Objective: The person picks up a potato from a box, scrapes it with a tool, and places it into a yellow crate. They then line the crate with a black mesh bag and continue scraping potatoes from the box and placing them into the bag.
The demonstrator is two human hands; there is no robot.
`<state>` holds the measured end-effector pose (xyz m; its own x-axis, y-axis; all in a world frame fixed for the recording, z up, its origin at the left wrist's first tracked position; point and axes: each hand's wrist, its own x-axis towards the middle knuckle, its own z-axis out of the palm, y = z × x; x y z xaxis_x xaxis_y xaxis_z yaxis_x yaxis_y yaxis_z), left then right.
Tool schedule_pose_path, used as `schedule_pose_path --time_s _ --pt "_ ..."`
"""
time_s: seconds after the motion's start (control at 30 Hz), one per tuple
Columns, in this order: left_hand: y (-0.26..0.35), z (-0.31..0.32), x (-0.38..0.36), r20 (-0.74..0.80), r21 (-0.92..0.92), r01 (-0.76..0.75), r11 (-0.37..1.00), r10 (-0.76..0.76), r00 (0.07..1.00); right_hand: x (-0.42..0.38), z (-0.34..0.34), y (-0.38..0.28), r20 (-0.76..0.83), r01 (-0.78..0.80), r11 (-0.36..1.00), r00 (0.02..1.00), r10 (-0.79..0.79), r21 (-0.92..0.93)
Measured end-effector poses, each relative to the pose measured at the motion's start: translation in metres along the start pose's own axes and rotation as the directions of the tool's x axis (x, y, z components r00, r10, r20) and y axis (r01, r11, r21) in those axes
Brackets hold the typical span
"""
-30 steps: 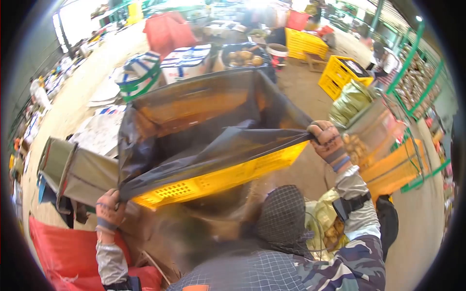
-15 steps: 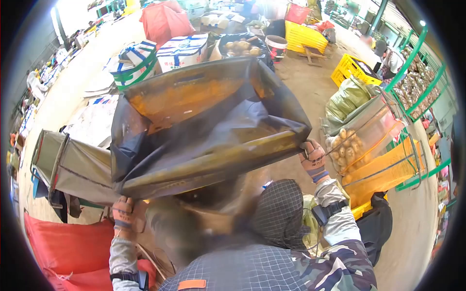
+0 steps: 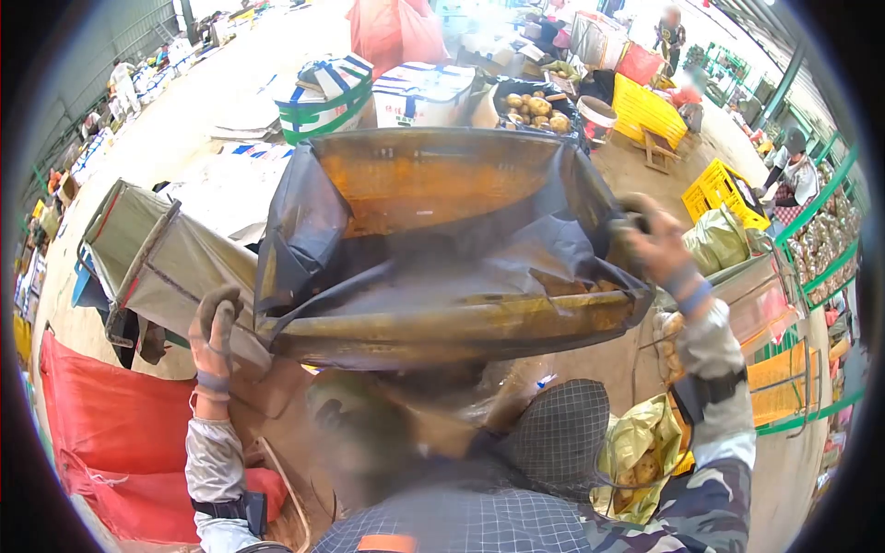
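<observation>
A yellowish crate lined with dark plastic sheeting point(image 3: 442, 318) takes up the middle of the view, tilted so that its inside faces me. My right hand point(image 3: 662, 247), gloved and partly blurred, has its fingers bent over the crate's right end. At the lower left corner, my left hand point(image 3: 214, 330) is raised just off the crate, its gloved fingers loosely bent and apart with nothing between them. Bulky clothing and a checked fabric piece point(image 3: 562, 429) cover what lies under the crate's front.
A red sack point(image 3: 120, 396) and a grey cloth-sided cart point(image 3: 189, 276) stand left. Behind are white-and-blue bags point(image 3: 419, 97) and a box of round tan produce point(image 3: 535, 109). A yellow-green sack point(image 3: 641, 452) sits by my right arm. People work farther back.
The crate has shifted right in view and sits more level. My left hand has come off its lower corner; my right hand has moved from the front corner up to the right end.
</observation>
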<state>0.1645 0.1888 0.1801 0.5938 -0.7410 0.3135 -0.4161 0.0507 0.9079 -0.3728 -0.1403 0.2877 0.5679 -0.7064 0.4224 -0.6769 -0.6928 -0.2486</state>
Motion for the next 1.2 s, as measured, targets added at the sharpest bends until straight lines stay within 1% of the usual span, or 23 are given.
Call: schedule_pose_path --time_s 0.03,0.07,0.1,0.13,0.2,0.23,0.27,0.3,0.37,0.43,0.47,0.53,0.6,0.67,0.73,0.83,0.9,0.93,1.0,1.07,1.1,1.13,1.2 --pt "0.028 0.018 0.008 0.05 -0.068 -0.049 0.996 0.053 0.997 0.021 0.02 -0.015 0.122 0.036 0.998 0.992 -0.042 0.049" --pt "0.044 0.033 0.009 0.097 -0.135 -0.095 0.986 0.108 0.989 0.042 0.026 -0.051 0.415 -0.157 0.966 0.908 0.059 0.207" --pt "0.045 0.046 0.009 0.124 -0.223 -0.061 0.973 0.09 0.988 0.052 0.079 -0.018 0.41 0.117 0.991 0.902 -0.133 0.065" --pt "0.041 0.058 0.01 0.151 -0.309 -0.026 0.951 0.076 0.986 0.059 0.09 -0.043 0.715 -0.058 0.997 0.699 0.004 0.051" --pt "0.042 0.072 0.011 0.214 -0.442 0.002 0.897 0.103 0.971 0.057 0.17 -0.003 0.984 0.256 0.954 0.05 -0.174 0.155" --pt "0.044 0.076 0.011 0.247 -0.49 0.0 0.872 0.139 0.959 0.044 0.181 -0.007 0.999 0.203 0.978 -0.023 -0.038 0.042" --pt "0.036 0.08 0.006 0.237 -0.555 0.083 0.828 0.062 0.97 0.05 0.188 -0.015 0.995 0.3 0.949 -0.053 -0.088 0.1" --pt "0.012 0.077 0.006 0.104 -0.491 -0.008 0.871 0.068 0.992 0.058 0.193 -0.028 0.986 0.395 0.905 -0.101 -0.131 0.161" --pt "-0.053 0.07 -0.012 0.112 -0.57 0.04 0.82 0.03 0.993 0.084 0.191 -0.06 0.991 0.58 0.808 0.017 -0.133 0.099" --pt "-0.117 0.056 -0.037 0.067 -0.36 -0.04 0.932 0.069 0.995 0.123 0.183 -0.099 0.893 0.506 0.859 0.419 -0.164 -0.08" --pt "-0.146 0.052 -0.048 0.038 -0.093 -0.141 0.986 0.145 0.989 0.137 0.189 -0.113 0.772 0.348 0.934 0.616 -0.158 -0.087" --pt "-0.158 0.057 -0.046 0.053 0.132 -0.178 0.975 0.172 0.984 0.151 0.217 -0.145 0.705 0.342 0.936 0.644 -0.296 0.08" --pt "-0.171 0.055 -0.049 0.058 0.167 -0.114 0.979 0.105 0.993 0.142 0.269 -0.178 0.649 0.327 0.879 0.593 -0.477 0.347" --pt "-0.178 0.05 -0.049 0.144 0.238 -0.144 0.961 0.112 0.983 0.115 0.35 -0.198 0.8 0.323 0.885 0.399 -0.448 0.334" --pt "-0.161 0.061 -0.048 0.083 0.215 -0.133 0.968 0.118 0.99 0.092 0.335 -0.226 0.786 0.508 0.837 0.425 -0.45 0.204" --pt "-0.146 0.076 -0.051 -0.06 0.068 -0.08 0.994 0.084 0.995 0.138 0.305 -0.232 0.84 0.473 0.833 0.293 -0.456 0.287" --pt "-0.154 0.074 -0.058 -0.108 -0.075 -0.07 0.995 0.062 0.992 0.17 0.291 -0.205 0.407 0.75 0.655 0.571 -0.713 0.096" --pt "-0.155 0.074 -0.06 -0.15 -0.195 -0.068 0.979 0.038 0.988 0.184 0.251 -0.201 0.264 0.718 0.626 0.695 -0.668 -0.304" --pt "-0.169 0.07 -0.067 -0.24 -0.338 -0.09 0.937 0.007 0.971 0.241 0.234 -0.155 0.239 0.626 0.653 0.774 -0.586 -0.426" --pt "-0.205 0.047 -0.08 -0.333 -0.382 -0.134 0.914 -0.001 0.943 0.279 0.236 -0.092 -0.009 0.329 0.882 0.936 -0.352 -0.337" --pt "-0.218 0.035 -0.081 -0.379 -0.397 -0.159 0.904 -0.004 0.925 0.289 0.232 -0.065 0.24 0.226 0.92 0.959 -0.151 -0.322" --pt "-0.221 0.03 -0.075 -0.43 -0.407 -0.188 0.894 -0.006 0.903 0.293 0.228 -0.044 0.467 0.117 0.938 0.883 0.052 -0.325" --pt "-0.14 0.018 -0.08 -0.093 -0.275 0.099 0.957 -0.128 0.987 0.295 0.246 -0.011 0.486 0.071 0.941 0.867 0.106 -0.33"
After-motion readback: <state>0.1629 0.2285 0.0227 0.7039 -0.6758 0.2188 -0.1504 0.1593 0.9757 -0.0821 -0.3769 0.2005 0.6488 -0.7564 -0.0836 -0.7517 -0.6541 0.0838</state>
